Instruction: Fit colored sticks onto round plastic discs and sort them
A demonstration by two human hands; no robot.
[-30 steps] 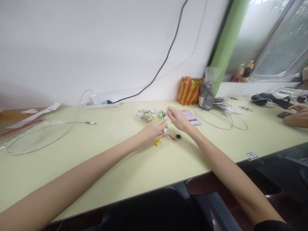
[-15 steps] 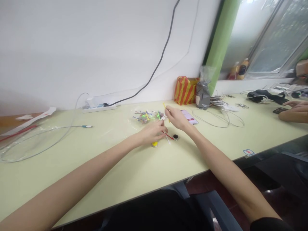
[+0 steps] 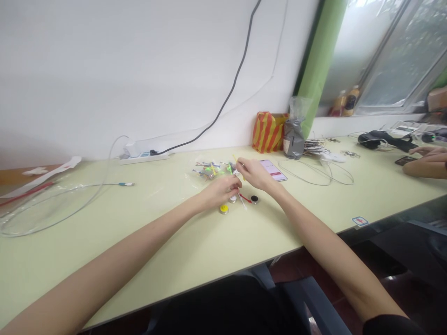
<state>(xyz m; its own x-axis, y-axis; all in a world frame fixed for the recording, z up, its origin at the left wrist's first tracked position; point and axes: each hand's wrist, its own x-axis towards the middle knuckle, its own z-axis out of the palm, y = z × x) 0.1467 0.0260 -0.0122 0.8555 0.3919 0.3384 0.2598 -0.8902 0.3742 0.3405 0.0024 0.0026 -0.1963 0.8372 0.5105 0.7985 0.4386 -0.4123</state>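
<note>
We take the flat, glossy phone (image 3: 274, 170) as our landmark on the smooth, pale surface (image 3: 195, 251). Just left of the phone, our right hand (image 3: 254, 172) has its fingers closed on a thin, straight yellow stick (image 3: 234, 157). Nearer us and left of the phone, our left hand (image 3: 223, 188) bends with thumb and fingers close together; we cannot tell whether it pinches anything. Our two hands are close to each other.

In front of the phone, toward us and to its left, sit three squat, round pieces with metallic-looking sides: a black-topped one (image 3: 254, 199), a yellow-topped one (image 3: 224, 209) and a white-topped one (image 3: 232, 199). A slim red stick (image 3: 246, 198) and a white stick (image 3: 243, 202) lie there as well. Further left of the phone, crinkled clear plastic catches light around a tangle of coloured sticks (image 3: 211, 170).

Compared with half a second ago, the white-topped piece now shows below our left fingers, and the yellow-topped one is less covered; the black-topped one stays put.

Our fingers hide the yellow stick's middle, blur merges the tangle's pieces, and another person's hand (image 3: 428, 151), far right of the phone, is cut off by the picture's edge.
</note>
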